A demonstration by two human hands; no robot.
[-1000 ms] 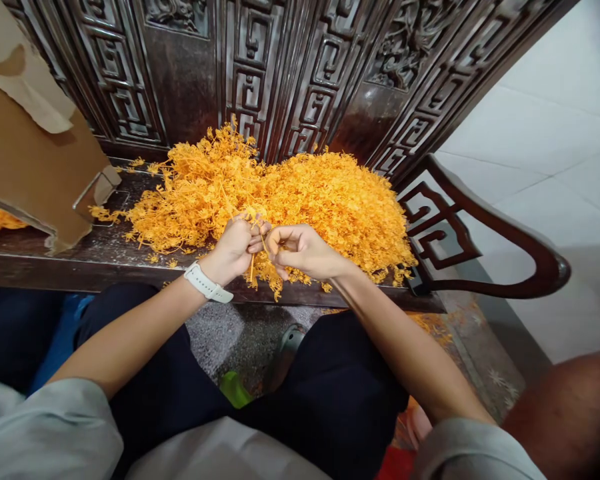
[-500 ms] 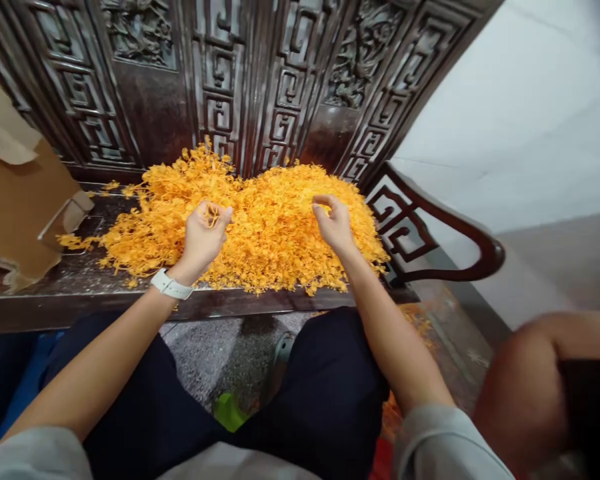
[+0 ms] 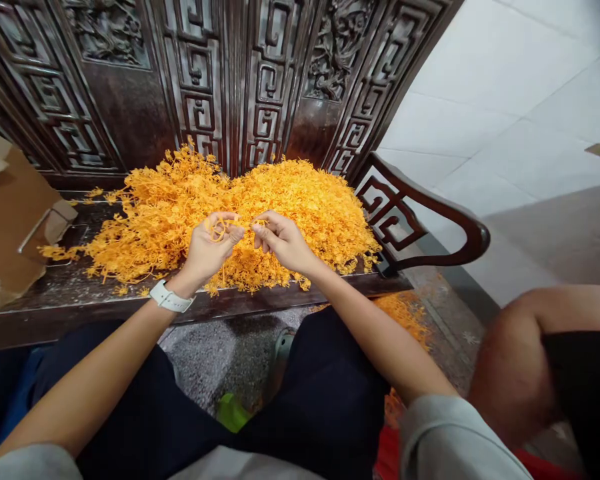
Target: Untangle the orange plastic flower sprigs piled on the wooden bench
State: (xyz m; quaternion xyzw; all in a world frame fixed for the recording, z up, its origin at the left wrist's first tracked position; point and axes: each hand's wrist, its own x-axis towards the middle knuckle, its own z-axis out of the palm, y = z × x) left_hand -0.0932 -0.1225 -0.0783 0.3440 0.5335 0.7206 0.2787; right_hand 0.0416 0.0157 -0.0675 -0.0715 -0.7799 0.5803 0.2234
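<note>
A big heap of small orange plastic-looking flower pieces (image 3: 305, 193) with thin stems lies on the dark wooden bench (image 3: 130, 303). My left hand (image 3: 205, 252), with a pale watch at the wrist, is closed on an orange flower piece (image 3: 219, 231) whose thin stems curl between thumb and fingers. Just to its right, my right hand (image 3: 287, 245) pinches a small orange bit between thumb and forefinger; it looks like another flower piece, though the fingers hide most of it. Both hands are above the front of the heap, fingertips close together.
A cardboard box (image 3: 17, 220) stands on the bench at left. Behind the heap rises the carved bench back (image 3: 135, 113), with a curved armrest (image 3: 445, 207) at right. More orange pieces (image 3: 405, 317) lie low at right, near another person's bent knee (image 3: 515, 347).
My right hand has come left from the heap's right side to beside my left hand, now pinching an orange bit. My left hand keeps its flower piece. The view has shifted slightly.
</note>
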